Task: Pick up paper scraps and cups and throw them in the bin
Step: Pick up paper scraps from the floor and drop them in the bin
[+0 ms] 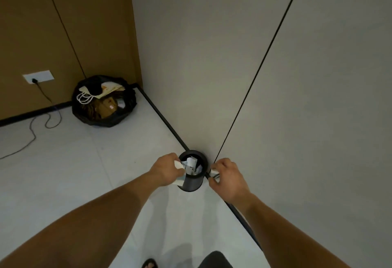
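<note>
Against the foot of the grey wall [212, 55], just below the middle of the view, stands a small black cylindrical bin [191, 184], its mouth stuffed with crumpled white paper [192, 161]. At the bin's nine o'clock the left hand [166, 169] hovers at the rim. Its fingers are curled round a white paper scrap [178, 165] that sticks out above and below the fist and overlaps the bin's edge. At the bin's three o'clock the right hand [228, 174] sits just beside the bin, fingers and thumb pinching a smaller white piece [214, 174]; whether that is paper or a crushed cup I cannot tell. Well apart, toward ten o'clock in the corner by the brown wall panel [63, 23], an open black rubbish bag [84, 115] holds paper carrier bags and cardboard. At the bag's ten o'clock a white wall socket [39, 76] has a dark cable [34, 134] trailing across the pale floor [84, 172]. At six o'clock a sandalled foot [149, 263] shows at the bottom edge.
</note>
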The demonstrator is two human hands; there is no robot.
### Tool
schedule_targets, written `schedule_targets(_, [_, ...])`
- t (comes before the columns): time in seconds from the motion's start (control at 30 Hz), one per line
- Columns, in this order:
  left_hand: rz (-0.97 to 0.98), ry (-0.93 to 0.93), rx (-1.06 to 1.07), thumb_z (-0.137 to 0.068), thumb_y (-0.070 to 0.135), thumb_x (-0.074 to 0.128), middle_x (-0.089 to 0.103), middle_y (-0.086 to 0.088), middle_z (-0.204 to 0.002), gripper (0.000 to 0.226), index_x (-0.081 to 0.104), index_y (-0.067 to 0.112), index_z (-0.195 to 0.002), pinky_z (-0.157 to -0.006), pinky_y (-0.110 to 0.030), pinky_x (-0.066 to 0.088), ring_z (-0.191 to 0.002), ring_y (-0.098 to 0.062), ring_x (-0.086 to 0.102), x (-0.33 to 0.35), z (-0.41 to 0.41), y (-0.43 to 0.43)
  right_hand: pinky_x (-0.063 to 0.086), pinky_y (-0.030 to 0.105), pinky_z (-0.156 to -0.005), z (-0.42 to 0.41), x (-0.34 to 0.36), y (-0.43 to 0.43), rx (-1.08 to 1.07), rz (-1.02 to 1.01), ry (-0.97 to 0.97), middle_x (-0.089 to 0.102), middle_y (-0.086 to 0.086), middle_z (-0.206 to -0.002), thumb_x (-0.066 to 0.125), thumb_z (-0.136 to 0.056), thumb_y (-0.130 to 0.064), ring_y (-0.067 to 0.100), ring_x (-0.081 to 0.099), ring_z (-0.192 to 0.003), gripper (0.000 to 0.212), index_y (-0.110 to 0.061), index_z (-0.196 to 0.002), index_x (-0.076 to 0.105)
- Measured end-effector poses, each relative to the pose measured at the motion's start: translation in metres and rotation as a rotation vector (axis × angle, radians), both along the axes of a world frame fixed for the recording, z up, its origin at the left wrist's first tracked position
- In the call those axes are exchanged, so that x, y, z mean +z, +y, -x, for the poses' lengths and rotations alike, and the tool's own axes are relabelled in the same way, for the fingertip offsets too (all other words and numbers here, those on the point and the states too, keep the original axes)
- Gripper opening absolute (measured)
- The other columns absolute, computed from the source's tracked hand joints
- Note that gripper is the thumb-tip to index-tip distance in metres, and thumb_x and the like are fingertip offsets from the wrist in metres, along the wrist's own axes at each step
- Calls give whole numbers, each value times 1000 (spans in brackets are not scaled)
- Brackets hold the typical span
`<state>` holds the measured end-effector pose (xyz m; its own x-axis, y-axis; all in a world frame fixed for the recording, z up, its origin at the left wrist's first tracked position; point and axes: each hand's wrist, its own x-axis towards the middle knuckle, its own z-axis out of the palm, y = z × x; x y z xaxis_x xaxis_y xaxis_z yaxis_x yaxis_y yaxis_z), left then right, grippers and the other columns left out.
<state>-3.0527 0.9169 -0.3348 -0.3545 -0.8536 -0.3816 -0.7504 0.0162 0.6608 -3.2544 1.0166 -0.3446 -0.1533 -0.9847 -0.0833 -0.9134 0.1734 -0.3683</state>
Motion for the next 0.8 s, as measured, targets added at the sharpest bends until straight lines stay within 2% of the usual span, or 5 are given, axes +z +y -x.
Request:
schedule_targets(0.2, [-73, -31, -57, -83, 27, 71, 61, -6, -110, 33, 57, 16, -111, -81, -29, 48, -95, -20, 56, -27, 43, -84, 40, 25, -102, 29, -31, -79, -28, -55, -71, 44, -3, -135, 59, -91, -35, 17, 40, -125, 45, -20, -133, 55])
schedule_targets(0.43, [-203, -135, 11, -84, 32, 70, 61, -4, -113, 36, 55, 18, -114, -87, -30, 50, -101, -20, 57, -95, 99, -176, 41, 26, -103, 71, -118, -184, 25, -239, -153, 39, -5, -139, 55, -92, -40, 15, 38, -129, 43, -26, -132, 52])
schedule_targets(0.57, [-281, -174, 15, -82, 31, 68, 59, -4, -111, 36, 55, 18, -114, -79, -29, 49, -96, -19, 56, -165, 126, -226, 38, 19, -94, 88, -188, -230, 41, -325, -198, 45, -2, -135, 59, -90, -35, 17, 43, -123, 39, -23, -127, 55])
schedule_targets(0.7, [-285, -164, 2, -87, 32, 64, 57, -2, -112, 38, 51, 17, -120, -80, -25, 42, -100, -20, 54, -269, 150, -263, 34, 17, -87, 99, -284, -274, 41, -377, -217, 45, -1, -131, 60, -90, -33, 16, 43, -120, 40, -23, -127, 52])
schedule_targets(0.8, [-279, -163, -25, -89, 30, 62, 56, 7, -90, 22, 51, 20, -106, -63, -19, 39, -76, -9, 53, -354, 164, -282, 33, 15, -84, 104, -366, -300, 49, -407, -193, 46, 0, -127, 59, -91, -32, 15, 44, -116, 36, -21, -125, 52])
